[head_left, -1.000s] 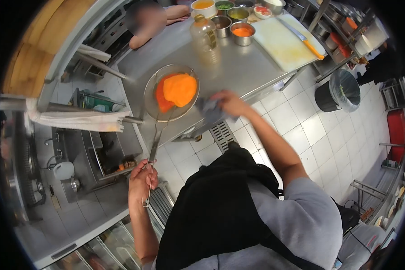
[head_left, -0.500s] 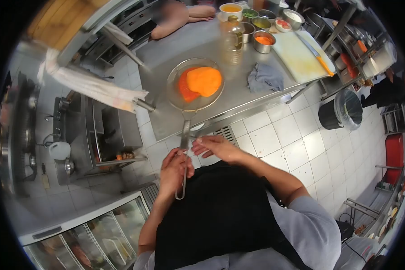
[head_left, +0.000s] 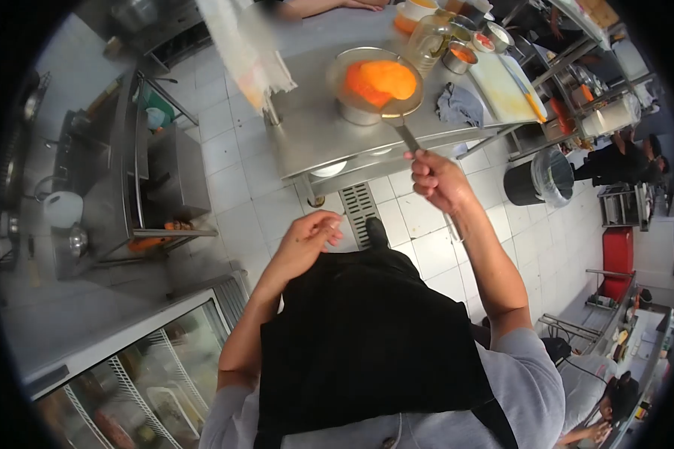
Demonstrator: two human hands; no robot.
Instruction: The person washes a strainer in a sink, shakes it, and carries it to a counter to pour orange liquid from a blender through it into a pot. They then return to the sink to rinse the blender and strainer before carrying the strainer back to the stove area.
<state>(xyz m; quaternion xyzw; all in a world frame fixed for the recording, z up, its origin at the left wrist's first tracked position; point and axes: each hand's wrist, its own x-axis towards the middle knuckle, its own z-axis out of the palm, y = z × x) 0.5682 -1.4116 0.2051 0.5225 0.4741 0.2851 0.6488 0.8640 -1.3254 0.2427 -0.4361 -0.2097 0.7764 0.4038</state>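
A round strainer [head_left: 340,57] with a long metal handle holds a bright orange mass [head_left: 388,78], redder at its left side. Its bowl overlaps a metal pot [head_left: 358,114] on the steel table [head_left: 307,146]. Wrapped round the strainer's handle is my right hand [head_left: 440,183], and the looped handle end shows below the wrist. Apart from the strainer, my left hand [head_left: 305,243] hovers in front of my apron with its fingers loosely bent and nothing visible in it. A grey cloth [head_left: 460,106] lies on the table to the right of the strainer.
Behind the strainer stand a clear plastic bottle [head_left: 428,45] and several metal containers. A knife [head_left: 528,93] rests on a white cutting board [head_left: 494,84]. A black bin [head_left: 526,182] stands on the tiled floor at right. Another person's arm [head_left: 326,7] leans on the table's far edge.
The strainer's handle has passed from my left hand to my right, and the strainer has shifted over the pot. My left hand has let go. The view has turned and moved.
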